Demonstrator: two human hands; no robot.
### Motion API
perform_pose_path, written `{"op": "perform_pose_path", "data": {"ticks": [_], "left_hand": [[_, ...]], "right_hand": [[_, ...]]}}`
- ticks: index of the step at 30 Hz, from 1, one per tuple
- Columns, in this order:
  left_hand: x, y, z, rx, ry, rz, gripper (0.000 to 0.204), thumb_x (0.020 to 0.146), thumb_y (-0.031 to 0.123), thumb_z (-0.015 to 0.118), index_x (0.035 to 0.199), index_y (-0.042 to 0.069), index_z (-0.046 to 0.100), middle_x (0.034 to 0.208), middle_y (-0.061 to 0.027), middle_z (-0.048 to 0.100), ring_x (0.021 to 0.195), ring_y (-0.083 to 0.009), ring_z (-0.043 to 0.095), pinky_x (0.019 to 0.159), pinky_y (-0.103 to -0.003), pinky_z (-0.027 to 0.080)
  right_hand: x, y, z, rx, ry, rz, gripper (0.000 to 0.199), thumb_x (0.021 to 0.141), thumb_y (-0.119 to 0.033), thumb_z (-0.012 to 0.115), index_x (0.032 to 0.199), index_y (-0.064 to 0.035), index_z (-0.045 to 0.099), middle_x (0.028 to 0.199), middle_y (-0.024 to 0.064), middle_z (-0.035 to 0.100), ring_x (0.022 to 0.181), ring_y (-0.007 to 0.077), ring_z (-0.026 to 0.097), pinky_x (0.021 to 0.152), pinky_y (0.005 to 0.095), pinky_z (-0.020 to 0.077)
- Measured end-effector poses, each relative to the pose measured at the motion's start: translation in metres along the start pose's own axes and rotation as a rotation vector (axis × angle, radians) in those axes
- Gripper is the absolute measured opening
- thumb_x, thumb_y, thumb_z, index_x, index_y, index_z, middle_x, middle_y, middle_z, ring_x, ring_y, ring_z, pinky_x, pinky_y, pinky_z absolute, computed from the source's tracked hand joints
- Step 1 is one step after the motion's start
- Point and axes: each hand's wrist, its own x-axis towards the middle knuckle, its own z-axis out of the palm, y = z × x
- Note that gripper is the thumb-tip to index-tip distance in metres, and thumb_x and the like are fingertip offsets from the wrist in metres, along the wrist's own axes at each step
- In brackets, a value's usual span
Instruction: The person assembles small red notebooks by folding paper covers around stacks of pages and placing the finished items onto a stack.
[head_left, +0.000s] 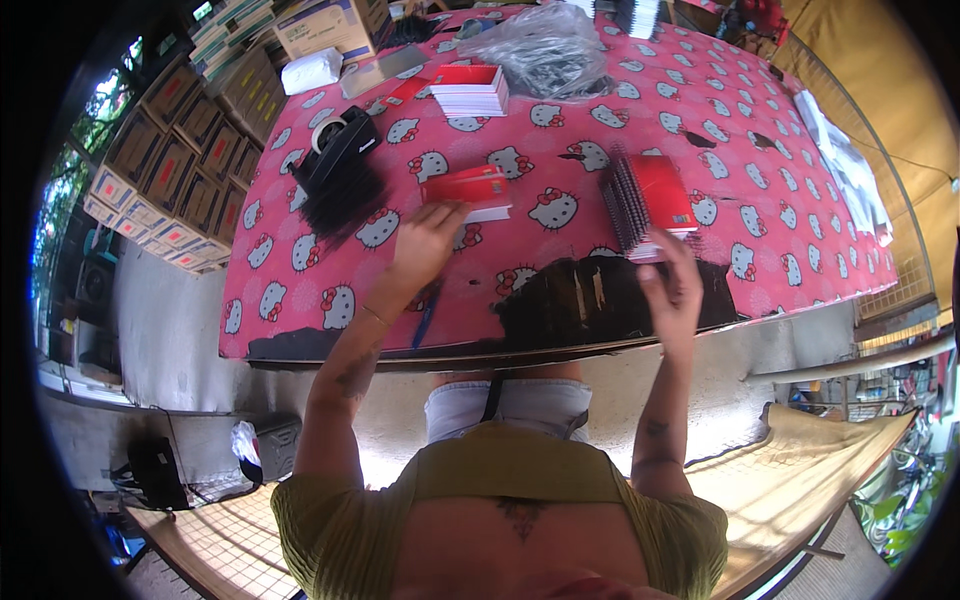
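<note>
A short stack of small red-covered booklets (468, 188) with white page edges lies on the table left of centre. My left hand (432, 238) reaches its near left edge, fingers pinched on a red booklet whose cover sits askew on top. Further right is a pile of red spiral notebooks (660, 195), their dark coils along the left side. At the near edge of this pile is my right hand (675, 285), thumb and fingers apart, with nothing seen between them. A blue pen-like item (427, 312) lies below my left wrist.
Black coil wires (342, 200) lie beside a black tape dispenser (340, 145) on the left. Behind stand another red booklet stack (470, 90) and a clear plastic bag (545, 50). The pink tablecloth (560, 255) is torn near the front edge. Cartons (175, 140) are piled at left.
</note>
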Motion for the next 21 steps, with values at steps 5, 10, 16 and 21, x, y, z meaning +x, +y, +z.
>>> {"op": "perform_pose_path", "data": {"ticks": [5,10,16,21], "left_hand": [[0.001,0.083,-0.023,-0.128,-0.054,0.049,0.035,0.078,0.001,0.062,0.112,0.005,0.066,0.104,-0.009,0.066,0.098,-0.0286,0.062,0.086,-0.043,0.049],[-0.006,0.061,-0.01,-0.207,0.12,0.071,0.015,0.083,0.009,0.063,0.097,0.005,0.064,0.094,-0.0115,0.062,0.093,-0.0313,0.06,0.085,-0.049,0.048],[-0.087,-0.121,-0.018,0.383,-0.122,-0.499,0.014,0.089,0.011,0.063,0.099,0.001,0.065,0.104,-0.0172,0.062,0.092,-0.036,0.062,0.081,-0.044,0.053],[-0.064,-0.09,-0.024,0.156,0.252,-0.436,0.015,0.088,0.003,0.062,0.102,-0.002,0.06,0.105,-0.0189,0.062,0.091,-0.0364,0.062,0.076,-0.044,0.053]], "right_hand": [[-0.01,0.017,0.075,0.067,-0.151,0.042,0.063,0.08,-0.004,0.079,0.136,-0.0041,0.052,0.113,0.0123,0.066,0.108,0.0208,0.062,0.092,0.033,0.0484],[-0.044,0.062,0.109,0.324,-0.132,0.298,0.047,0.084,-0.003,0.077,0.125,-0.0036,0.054,0.1,0.0085,0.067,0.093,0.0135,0.064,0.083,0.0266,0.0511],[-0.048,0.055,0.119,0.368,-0.22,0.405,0.041,0.084,-0.005,0.078,0.117,-0.0025,0.054,0.099,0.007,0.064,0.093,0.012,0.062,0.082,0.0253,0.0504],[-0.045,0.056,0.115,0.273,-0.226,0.335,0.035,0.087,-0.003,0.073,0.12,-0.0013,0.06,0.104,0.0071,0.066,0.097,0.0124,0.061,0.084,0.0256,0.0493]]}}
